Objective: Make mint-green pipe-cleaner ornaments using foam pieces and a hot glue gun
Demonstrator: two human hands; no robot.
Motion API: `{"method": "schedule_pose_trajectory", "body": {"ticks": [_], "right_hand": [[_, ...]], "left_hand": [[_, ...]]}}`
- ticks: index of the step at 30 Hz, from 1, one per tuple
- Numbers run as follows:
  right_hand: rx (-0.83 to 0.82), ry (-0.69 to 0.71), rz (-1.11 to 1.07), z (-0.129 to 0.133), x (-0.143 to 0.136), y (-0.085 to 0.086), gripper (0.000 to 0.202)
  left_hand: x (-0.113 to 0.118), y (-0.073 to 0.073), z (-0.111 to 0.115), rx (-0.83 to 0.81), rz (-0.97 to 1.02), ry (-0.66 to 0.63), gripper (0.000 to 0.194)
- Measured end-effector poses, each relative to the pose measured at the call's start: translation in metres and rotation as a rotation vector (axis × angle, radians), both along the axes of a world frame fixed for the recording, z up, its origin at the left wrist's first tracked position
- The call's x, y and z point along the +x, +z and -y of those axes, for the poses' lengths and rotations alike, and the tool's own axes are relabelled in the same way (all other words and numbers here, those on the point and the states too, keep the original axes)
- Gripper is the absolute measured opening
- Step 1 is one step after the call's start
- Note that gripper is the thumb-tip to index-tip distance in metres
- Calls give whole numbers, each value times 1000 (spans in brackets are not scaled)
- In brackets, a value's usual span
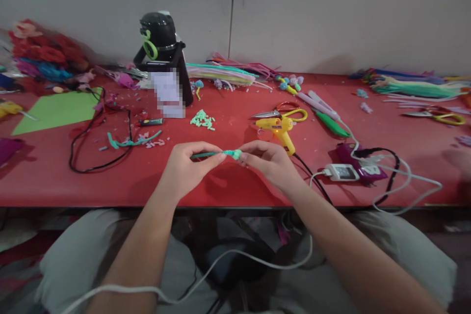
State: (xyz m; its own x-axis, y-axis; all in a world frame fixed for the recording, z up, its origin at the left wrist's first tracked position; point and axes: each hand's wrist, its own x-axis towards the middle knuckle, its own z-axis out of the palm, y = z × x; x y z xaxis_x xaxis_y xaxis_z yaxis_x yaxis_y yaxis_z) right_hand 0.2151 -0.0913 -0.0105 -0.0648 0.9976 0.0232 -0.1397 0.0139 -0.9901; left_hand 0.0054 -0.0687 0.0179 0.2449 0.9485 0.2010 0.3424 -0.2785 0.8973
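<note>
Near the front edge of the red table (pixel 121 184), my left hand (pixel 193 164) pinches a green pipe-cleaner piece (pixel 231 154) along its thin teal stem. My right hand (pixel 267 162) has thumb and fingertips closed on the right end of the same piece, at its pale green tip. The piece is level between the two hands, above the table. Just behind my right hand lies a yellow glue gun (pixel 278 130). A small pile of short pale green bits (pixel 203 120) rests behind my hands. Teal pipe-cleaner strips (pixel 136 143) lie to the left.
A black bottle (pixel 162 34) stands at the back left. Scissors (pixel 300 115) lie behind the glue gun. Pipe-cleaner bundles (pixel 415 87) are at the back. Cables, a white device (pixel 343 172) and a purple item (pixel 345 152) are on the right. Green paper (pixel 62 108) lies left.
</note>
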Motion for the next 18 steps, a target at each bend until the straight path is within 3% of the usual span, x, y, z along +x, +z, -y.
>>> {"method": "schedule_pose_trajectory", "body": {"ticks": [10,18], "right_hand": [[118,-31,48,0,1,-1,30],[71,-12,75,1,0,-2,33]], "left_hand": [[-8,1,-3,-45,62,-14,15],[-6,2,-3,-10,41,-12,11]]}}
